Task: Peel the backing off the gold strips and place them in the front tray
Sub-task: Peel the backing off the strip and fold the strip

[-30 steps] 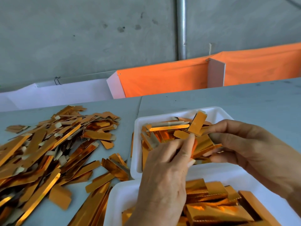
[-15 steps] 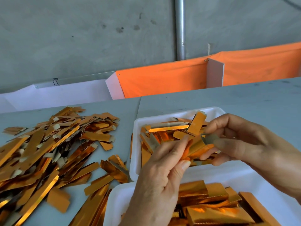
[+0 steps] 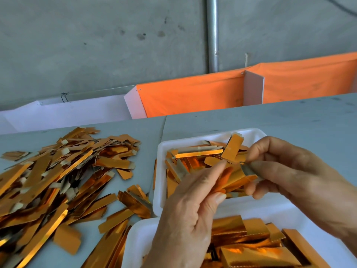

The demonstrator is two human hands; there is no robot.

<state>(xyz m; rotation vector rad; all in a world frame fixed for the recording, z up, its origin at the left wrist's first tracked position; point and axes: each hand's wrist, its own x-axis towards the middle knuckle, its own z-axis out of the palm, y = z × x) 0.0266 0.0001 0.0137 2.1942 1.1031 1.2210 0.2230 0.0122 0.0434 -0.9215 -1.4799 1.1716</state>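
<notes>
Both hands hold one gold strip (image 3: 234, 177) in the air over the far white tray (image 3: 161, 151). My left hand (image 3: 190, 215) pinches its lower left end between thumb and fingers. My right hand (image 3: 286, 171) pinches the pale end of the strip at its upper right. The far tray holds several loose gold strips (image 3: 199, 154). The near white tray (image 3: 135, 242), partly under my left hand, holds folded gold pieces (image 3: 251, 246).
A large heap of gold strips (image 3: 50, 180) covers the grey table (image 3: 289, 120) at the left, and more lie between the heap and the trays. Orange cloth (image 3: 193, 93) and white boards stand along the table's far edge, in front of a concrete wall.
Both hands have lifted a little with the strip and my left fingers have shifted from lying over it to pinching its end. My right hand now pinches the pale end.
</notes>
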